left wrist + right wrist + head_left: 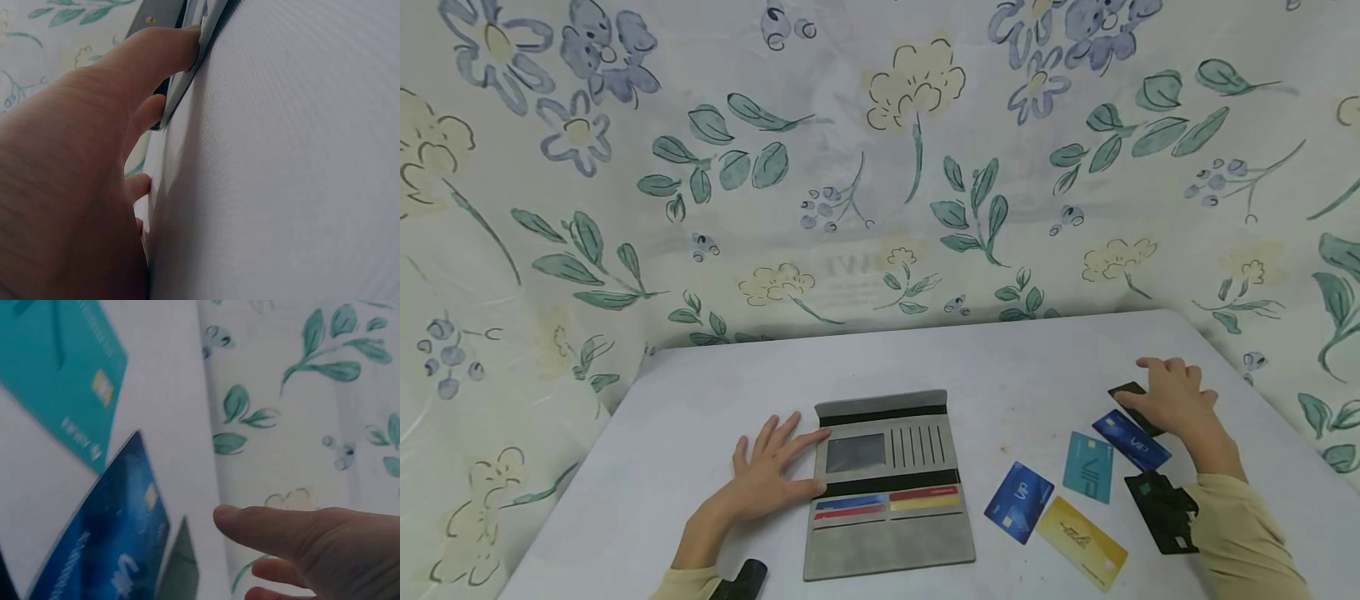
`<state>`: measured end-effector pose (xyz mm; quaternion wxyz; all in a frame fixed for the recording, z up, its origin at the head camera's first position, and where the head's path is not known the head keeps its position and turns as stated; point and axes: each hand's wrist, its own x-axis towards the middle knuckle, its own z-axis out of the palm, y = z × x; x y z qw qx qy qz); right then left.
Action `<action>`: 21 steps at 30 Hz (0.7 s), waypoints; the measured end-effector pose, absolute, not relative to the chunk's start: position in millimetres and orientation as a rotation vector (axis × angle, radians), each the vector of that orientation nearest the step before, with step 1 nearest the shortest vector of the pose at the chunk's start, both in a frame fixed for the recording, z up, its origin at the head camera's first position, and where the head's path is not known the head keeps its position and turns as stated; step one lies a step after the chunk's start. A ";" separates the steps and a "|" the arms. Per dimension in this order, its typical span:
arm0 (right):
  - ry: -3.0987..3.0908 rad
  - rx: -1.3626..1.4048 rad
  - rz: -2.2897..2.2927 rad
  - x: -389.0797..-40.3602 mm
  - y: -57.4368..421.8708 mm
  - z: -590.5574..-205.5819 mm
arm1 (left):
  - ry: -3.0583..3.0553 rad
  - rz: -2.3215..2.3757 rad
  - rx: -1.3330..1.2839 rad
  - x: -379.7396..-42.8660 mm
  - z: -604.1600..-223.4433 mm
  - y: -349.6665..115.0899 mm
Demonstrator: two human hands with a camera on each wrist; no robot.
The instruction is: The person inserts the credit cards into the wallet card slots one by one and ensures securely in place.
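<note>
A grey wallet [891,554] lies unfolded on the white table, with blue, red and yellow card edges showing in its lower slots. My left hand [760,479] spreads its fingers at the wallet's left side, index finger and thumb touching that edge. On the right, my right hand [1180,404] hovers with parted fingers over a dark card [1126,389]. In the right wrist view the thumb [262,528] is stretched out, nothing held. Just below that hand are a blue VIP card [1131,439] and a teal VIP card [1087,467].
Nearer the wallet lie another blue VIP card [1019,502] and a gold card [1082,543]. A black card [1153,508] is partly covered by the right sleeve [1243,529]. Flower-patterned cloth [850,275] rises behind the table [722,383].
</note>
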<state>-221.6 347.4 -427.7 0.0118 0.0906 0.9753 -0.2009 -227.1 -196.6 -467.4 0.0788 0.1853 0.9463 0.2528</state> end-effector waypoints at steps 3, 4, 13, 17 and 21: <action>2.983 0.330 -0.608 -220.0 354.4 -435.6 | 2.835 0.759 0.558 -226.9 -467.5 -196.5; 2.970 0.342 -0.600 -219.6 356.2 -437.6 | 2.836 0.758 0.557 -226.7 -467.3 -196.4; 2.899 0.424 -0.550 -218.5 361.1 -442.1 | 2.845 0.751 0.559 -226.1 -465.6 -196.4; 2.891 0.436 -0.554 -217.9 358.7 -440.8 | 2.847 0.760 0.558 -226.4 -466.9 -196.0; 2.884 0.450 -0.565 -217.4 357.9 -440.6 | 2.842 0.750 0.552 -226.6 -467.2 -195.7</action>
